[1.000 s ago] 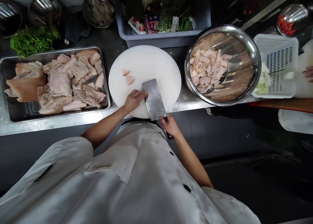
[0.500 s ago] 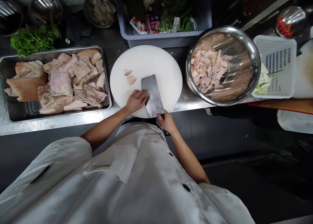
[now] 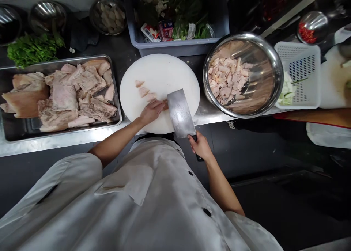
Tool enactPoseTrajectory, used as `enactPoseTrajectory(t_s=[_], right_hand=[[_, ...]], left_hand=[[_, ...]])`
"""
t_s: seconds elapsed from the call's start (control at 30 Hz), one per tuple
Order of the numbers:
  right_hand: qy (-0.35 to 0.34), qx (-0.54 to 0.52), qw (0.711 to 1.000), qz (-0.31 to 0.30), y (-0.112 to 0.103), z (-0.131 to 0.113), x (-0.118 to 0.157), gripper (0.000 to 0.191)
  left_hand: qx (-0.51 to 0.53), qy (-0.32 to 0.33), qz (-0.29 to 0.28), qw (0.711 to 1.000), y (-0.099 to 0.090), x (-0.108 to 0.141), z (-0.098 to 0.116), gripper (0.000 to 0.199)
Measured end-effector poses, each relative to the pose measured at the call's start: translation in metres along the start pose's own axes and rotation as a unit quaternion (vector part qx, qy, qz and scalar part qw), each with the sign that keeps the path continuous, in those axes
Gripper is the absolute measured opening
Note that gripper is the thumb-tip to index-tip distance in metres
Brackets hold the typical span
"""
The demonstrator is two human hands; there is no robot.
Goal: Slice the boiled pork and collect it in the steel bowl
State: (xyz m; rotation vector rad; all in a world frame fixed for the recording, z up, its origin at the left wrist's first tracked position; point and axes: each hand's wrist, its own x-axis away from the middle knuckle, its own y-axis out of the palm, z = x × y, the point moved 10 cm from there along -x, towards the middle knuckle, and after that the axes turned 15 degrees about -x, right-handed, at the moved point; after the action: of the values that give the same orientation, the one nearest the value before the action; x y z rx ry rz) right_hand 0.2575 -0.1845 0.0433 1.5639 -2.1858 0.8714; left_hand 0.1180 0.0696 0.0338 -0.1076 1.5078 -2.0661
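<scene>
On the round white cutting board (image 3: 178, 70), my left hand (image 3: 151, 111) has its fingers pressed together on a small piece of meat (image 3: 165, 105), mostly hidden under the fingertips. My right hand (image 3: 200, 145) is wrapped round the black handle of a cleaver (image 3: 181, 113), whose broad blade lies over the board's right part, just right of the small piece. Several thin meat slices (image 3: 143, 92) lie on the board beyond my left hand.
A metal tray (image 3: 20, 133) with large meat pieces stands left. A steel bowl (image 3: 264, 75) of cut meat and a white basket (image 3: 312, 66) stand right. Behind the board is a grey bin (image 3: 178, 48) with greens and packets. Small bowls and herbs (image 3: 34, 48) are back left.
The cleaver and my right hand have moved right, away from my left fingertips. Another slice now lies beside my left hand. The whole view has shifted slightly.
</scene>
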Motion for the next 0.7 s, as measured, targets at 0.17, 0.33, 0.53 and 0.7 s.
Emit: enactPoseTrajectory(t_s=[0.17,0.33,0.53,0.7], right_hand=[[-0.015,0.073,0.997,0.023,0.005,-0.018,-0.03,0.025],[-0.024,0.11,0.994,0.017,0.0,-0.018,-0.023,0.022],[-0.025,0.086,0.996,-0.008,0.006,-0.018,-0.028,0.021],[-0.018,0.048,0.999,0.0,0.018,-0.027,-0.054,0.019]], left_hand=[[-0.004,-0.019,0.016,1.0,0.012,0.01,0.007,0.031],[-0.013,-0.031,0.023,0.999,0.012,0.01,0.002,0.03],[-0.019,-0.018,0.025,0.999,0.009,0.01,0.007,0.03],[-0.032,-0.018,0.028,0.999,0.007,0.011,0.007,0.029]])
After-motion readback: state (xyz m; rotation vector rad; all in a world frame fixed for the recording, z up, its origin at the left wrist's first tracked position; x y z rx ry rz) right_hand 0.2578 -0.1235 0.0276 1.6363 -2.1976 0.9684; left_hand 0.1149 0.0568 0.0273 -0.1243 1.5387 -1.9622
